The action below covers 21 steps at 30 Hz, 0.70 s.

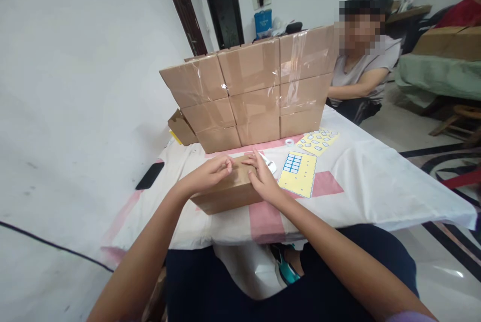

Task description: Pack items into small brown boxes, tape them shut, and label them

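Observation:
A closed brown cardboard box [229,199] lies on the table in front of me, tape shining faintly on its top. My left hand [212,171] is over the box's left part, thumb and fingertips drawn together in a pinch; whatever they hold, if anything, is too small to make out. On the right part of the top rests my right hand [262,178], fingers spread. Just beyond it a white object [271,166] shows partly. A yellow sheet with white, blue-edged labels [306,184] lies to the right, and a second yellow sheet [319,141] sits behind it.
Stacked, taped cardboard boxes [255,91] form a wall across the table's back. A small tape roll [289,142] lies before them. A black phone [150,176] is at the left edge of the white and pink tablecloth [361,187]. Another person [366,71] sits behind, right.

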Motion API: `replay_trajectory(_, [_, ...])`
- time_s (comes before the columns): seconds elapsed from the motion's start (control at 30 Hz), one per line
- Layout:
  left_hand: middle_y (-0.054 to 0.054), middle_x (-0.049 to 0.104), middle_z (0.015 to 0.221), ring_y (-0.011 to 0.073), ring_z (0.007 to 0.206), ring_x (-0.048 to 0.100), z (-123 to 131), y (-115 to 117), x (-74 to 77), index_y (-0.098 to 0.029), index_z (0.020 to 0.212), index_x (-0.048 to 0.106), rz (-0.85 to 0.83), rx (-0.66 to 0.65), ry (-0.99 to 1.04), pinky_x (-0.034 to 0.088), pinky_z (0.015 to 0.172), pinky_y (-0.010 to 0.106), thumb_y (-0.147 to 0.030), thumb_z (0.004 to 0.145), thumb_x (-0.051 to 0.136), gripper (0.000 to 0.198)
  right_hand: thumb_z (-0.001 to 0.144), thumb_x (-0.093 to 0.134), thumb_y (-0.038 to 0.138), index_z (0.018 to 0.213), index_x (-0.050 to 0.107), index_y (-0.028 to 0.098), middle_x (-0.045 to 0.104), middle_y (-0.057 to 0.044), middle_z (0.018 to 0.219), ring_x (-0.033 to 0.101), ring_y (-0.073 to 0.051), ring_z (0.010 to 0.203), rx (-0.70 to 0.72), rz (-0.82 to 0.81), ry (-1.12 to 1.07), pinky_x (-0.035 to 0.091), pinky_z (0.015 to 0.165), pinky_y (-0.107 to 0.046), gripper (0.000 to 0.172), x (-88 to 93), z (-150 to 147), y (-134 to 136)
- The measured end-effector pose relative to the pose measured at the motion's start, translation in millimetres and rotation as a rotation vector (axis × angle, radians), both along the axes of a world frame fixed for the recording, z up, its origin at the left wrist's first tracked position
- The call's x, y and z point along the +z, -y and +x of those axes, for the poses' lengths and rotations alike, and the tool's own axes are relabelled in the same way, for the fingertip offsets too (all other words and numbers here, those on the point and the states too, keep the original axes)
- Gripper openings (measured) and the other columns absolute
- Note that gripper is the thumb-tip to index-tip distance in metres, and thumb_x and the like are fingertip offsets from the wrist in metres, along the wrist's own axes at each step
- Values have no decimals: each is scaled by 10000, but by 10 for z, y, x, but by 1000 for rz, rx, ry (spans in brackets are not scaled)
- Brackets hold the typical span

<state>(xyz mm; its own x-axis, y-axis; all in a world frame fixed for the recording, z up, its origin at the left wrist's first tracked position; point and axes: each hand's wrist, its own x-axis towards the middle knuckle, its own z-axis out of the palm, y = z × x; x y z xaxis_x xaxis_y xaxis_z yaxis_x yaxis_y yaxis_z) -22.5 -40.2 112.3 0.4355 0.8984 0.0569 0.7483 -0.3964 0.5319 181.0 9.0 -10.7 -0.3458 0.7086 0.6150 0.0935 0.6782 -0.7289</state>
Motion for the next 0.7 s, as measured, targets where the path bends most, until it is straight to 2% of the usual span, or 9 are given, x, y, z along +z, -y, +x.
replay_trajectory(0.1, [55,645,1073,206,1005,589,21,-210,-10,-221,914,552,-38,-108,-82,478,949,375,-467,1007,371,319,990,439,200,1645,18,224,662,-114,1336,411,-247,1459,43,-61,-72,304,1208,-566,780,-65,-34,-20])
replay_trajectory(0.27, [59,626,1146,211,1040,579,38,-456,-31,-221,929,560,-33,-108,-102,481,953,384,-491,986,431,304,999,442,223,1642,17,239,648,-109,1347,388,-244,1477,61,-94,-95,267,1229,-577,770,-100,-53,-39])
replay_trajectory(0.4, [65,615,1176,217,1049,572,43,-552,-72,-218,931,557,-32,-110,-127,466,960,394,-503,979,443,311,996,447,215,1641,43,243,647,-109,1343,391,-242,1477,59,-103,-92,273,1233,-566,761,-75,-43,-37])
replay_trajectory(0.7, [64,572,1132,222,1038,527,32,-642,-275,-219,860,460,-30,-142,-150,421,946,404,-433,986,444,249,973,434,164,1633,94,220,634,-124,1378,401,-240,1465,69,-131,-106,266,1232,-572,744,-43,-24,18])
